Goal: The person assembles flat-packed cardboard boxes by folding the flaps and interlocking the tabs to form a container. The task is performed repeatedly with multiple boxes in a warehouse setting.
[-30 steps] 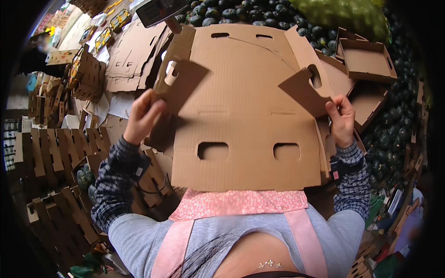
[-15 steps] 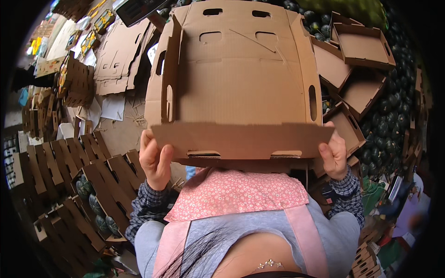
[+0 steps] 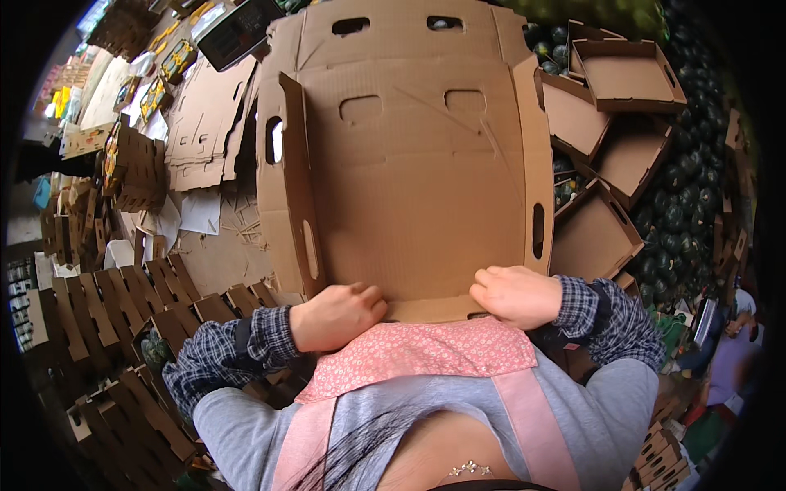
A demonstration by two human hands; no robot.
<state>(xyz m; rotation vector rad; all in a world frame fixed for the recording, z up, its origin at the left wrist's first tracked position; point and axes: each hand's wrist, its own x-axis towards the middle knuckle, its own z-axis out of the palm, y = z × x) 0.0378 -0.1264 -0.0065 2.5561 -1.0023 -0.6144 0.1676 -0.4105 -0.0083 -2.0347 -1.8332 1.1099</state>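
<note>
Left hand (image 3: 340, 317) and right hand (image 3: 517, 296), set apart, clamped on the near edge of a part-folded cardboard tray (image 3: 417, 204) before the pink apron (image 3: 426, 353); right of this tray, open boxes (image 3: 629, 78); left, flat cardboard sheets (image 3: 209, 123).

No legible text in the head view. Dark-faced device (image 3: 237, 34), upper left: can't make out any characters. Yellow-and-black packages (image 3: 177, 59) left of it: markings too small and blurred to read. Cardboard tray (image 3: 417, 196), middle: plain brown on visible faces, nothing readable.
</note>
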